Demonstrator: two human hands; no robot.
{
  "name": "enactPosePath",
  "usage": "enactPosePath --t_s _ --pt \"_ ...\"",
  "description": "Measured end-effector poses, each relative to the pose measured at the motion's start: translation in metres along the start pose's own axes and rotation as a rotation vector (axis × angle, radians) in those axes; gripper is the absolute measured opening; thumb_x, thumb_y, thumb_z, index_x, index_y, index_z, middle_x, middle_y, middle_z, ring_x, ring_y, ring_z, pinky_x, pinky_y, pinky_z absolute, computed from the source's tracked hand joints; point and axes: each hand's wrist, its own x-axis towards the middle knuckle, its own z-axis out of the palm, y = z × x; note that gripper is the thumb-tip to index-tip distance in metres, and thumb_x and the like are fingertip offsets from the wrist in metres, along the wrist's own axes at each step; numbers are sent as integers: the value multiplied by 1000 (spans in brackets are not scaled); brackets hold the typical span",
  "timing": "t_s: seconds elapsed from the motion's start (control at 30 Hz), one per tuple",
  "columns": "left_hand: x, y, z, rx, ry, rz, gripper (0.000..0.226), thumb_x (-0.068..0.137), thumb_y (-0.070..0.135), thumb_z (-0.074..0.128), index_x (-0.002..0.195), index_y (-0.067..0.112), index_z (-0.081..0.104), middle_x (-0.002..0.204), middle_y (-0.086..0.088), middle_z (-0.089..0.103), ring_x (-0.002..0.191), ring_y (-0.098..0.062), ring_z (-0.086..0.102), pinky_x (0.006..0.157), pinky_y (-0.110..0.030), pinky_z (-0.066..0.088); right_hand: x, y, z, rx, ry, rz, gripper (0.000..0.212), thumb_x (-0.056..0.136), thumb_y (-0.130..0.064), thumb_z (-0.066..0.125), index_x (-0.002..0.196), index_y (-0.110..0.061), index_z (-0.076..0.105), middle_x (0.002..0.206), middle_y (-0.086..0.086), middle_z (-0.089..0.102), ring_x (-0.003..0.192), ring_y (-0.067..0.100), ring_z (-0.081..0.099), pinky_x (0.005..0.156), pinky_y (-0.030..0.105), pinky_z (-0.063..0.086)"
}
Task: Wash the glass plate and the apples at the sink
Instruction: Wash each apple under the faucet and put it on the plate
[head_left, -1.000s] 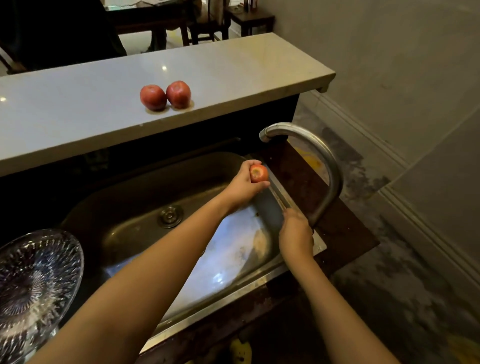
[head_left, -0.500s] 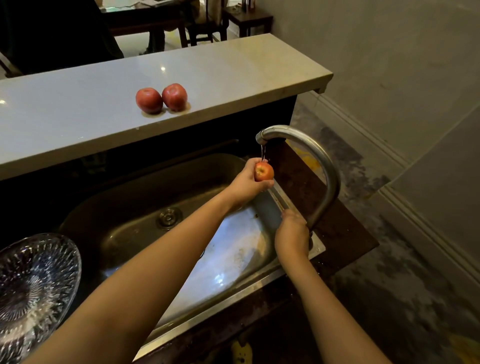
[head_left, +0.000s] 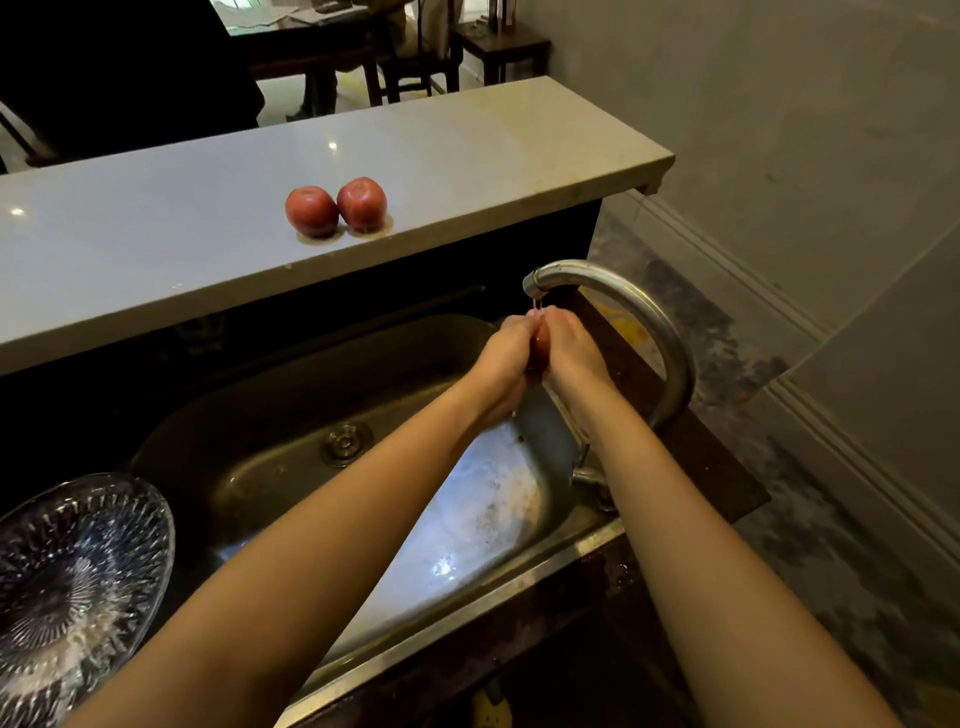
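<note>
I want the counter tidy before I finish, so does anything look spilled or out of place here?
Only a small thing: the two apples on the counter sit in damp-looking patches near its front edge, where they might roll off. The left hand and right hand hold a third apple under the faucet; nothing looks broken.

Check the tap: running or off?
Running: a thin stream falls from the tap onto the apple held between left hand and right hand.

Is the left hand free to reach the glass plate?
Probably not yet: left hand and right hand both clasp an apple under the tap. Nothing stands between it and the plate, though.
</note>
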Motion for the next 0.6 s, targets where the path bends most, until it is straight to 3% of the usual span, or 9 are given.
enactPosePath --t_s 0.07,0.13,0.2,0.27,0.37,0.43,0.53,0.6 --pt "-1 2 2 -18 -18 20 35 100 22 35 126 2 43 104 -11 52 91 -17 54 70 -26 49 7 -6 1 131 18 -5 21 94 -29 41 85 -28 60 84 -4 59 80 11 55 62 26 44" --pt "1 6 -1 -34 17 48 27 99 23 36 110 5 52 92 -7 55 85 -15 55 68 -27 50 9 -6 5 63 -3 -86 21 96 -31 39 96 -26 59 91 -3 60 87 11 56 76 31 47" --pt "7 12 -3 -84 78 32 29 100 26 36 92 10 58 83 -5 58 84 -18 56 77 -33 49 7 1 11 -74 -67 -190 29 97 -38 35 117 -24 52 113 1 57 102 13 53 88 33 43" --pt "10 15 -3 -26 98 28 32 100 27 34 84 14 57 81 -6 58 83 -20 56 80 -37 46 3 5 15 -109 -66 -246 30 98 -39 34 116 -22 50 112 5 58 103 19 56 86 35 46" --pt "6 9 7 62 48 21 26 99 23 32 89 11 53 79 -6 53 74 -17 53 60 -28 45 11 -5 10 116 142 -68 27 98 -29 35 90 -19 58 78 1 59 85 24 59 69 31 48" --pt "3 10 7 14 54 -11 23 99 24 33 96 11 51 79 -6 53 69 -14 51 48 -20 43 12 -7 10 138 119 -46 25 97 -28 35 90 -19 57 78 0 58 84 23 58 60 27 46" --pt "8 17 -2 -1 112 12 25 99 22 35 83 13 52 74 -4 53 67 -14 52 53 -22 44 11 5 15 -104 -36 -195 29 96 -41 35 109 -19 50 98 4 58 91 21 58 71 31 49" --pt "7 16 0 76 86 31 28 99 19 33 85 10 55 76 -6 54 71 -16 53 58 -22 45 13 9 16 -44 24 -164 30 95 -41 38 109 -19 54 93 3 60 92 22 60 79 36 50"
